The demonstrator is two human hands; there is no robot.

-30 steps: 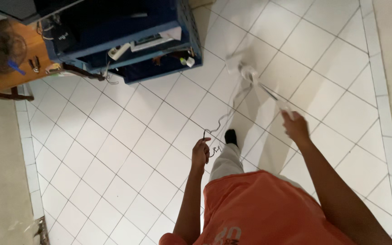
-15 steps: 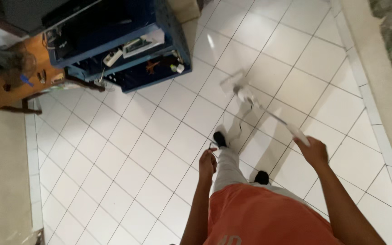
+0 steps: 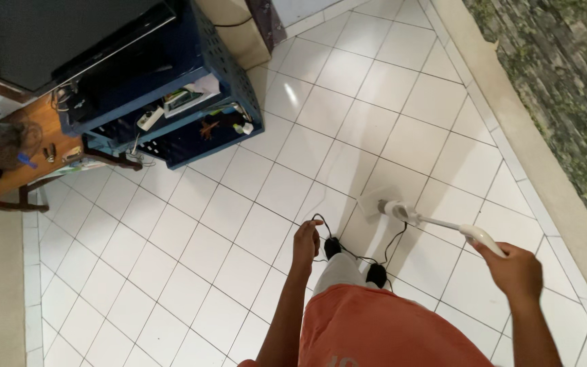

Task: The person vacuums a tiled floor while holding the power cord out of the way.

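Right hand is wrapped tight around the vacuum handle, its head flat on the tiled floor ahead of that grip. Left hand pinches the cord (looped by the feet). I'd keep slack clear of the head.

R hand gripping white stick vacuum, L hand holding black cord

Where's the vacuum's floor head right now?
In the head view, the floor head sits on the white tile floor ahead of the person's feet, right of centre, its wand running back to the right hand.
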